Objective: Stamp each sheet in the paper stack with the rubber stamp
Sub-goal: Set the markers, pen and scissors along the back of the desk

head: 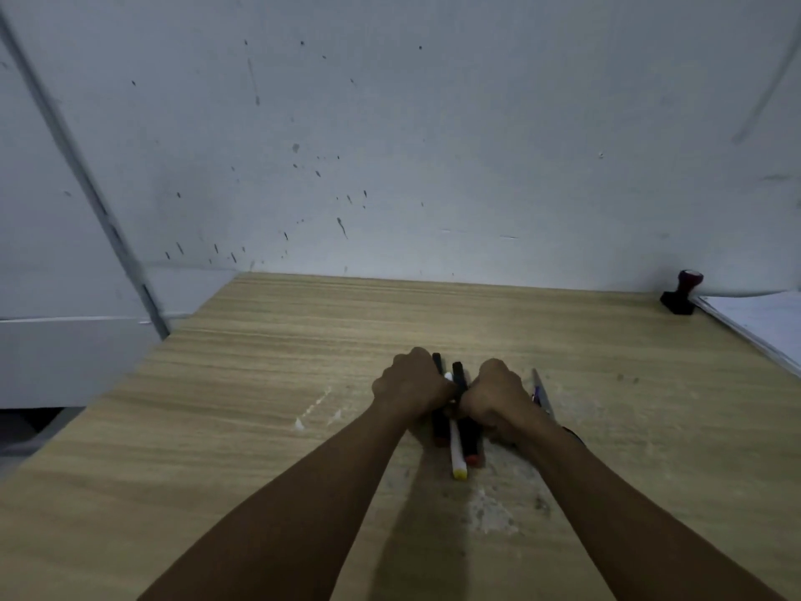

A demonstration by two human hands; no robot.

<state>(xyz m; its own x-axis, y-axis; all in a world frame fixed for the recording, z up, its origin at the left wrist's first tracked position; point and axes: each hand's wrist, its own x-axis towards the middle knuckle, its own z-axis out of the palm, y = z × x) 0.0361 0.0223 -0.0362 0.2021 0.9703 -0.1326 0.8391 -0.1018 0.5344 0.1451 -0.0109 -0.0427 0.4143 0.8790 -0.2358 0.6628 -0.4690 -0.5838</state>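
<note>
The rubber stamp (681, 293), dark red handle on a black base, leans at the far right of the wooden table, touching the corner of the white paper stack (763, 325) that runs off the right edge. At the table's middle, my left hand (409, 381) and my right hand (494, 394) are both curled around a bundle of markers (457, 431), black ones and a white one with a yellow end. Both hands are far from the stamp and the paper.
A thin pen-like object (544, 394) lies just right of my right hand. The wooden table (260, 383) meets a spotted white wall (390, 145) at the back. Its left edge drops off beside a white ledge (65, 340). Pale scuffs mark the tabletop near my arms.
</note>
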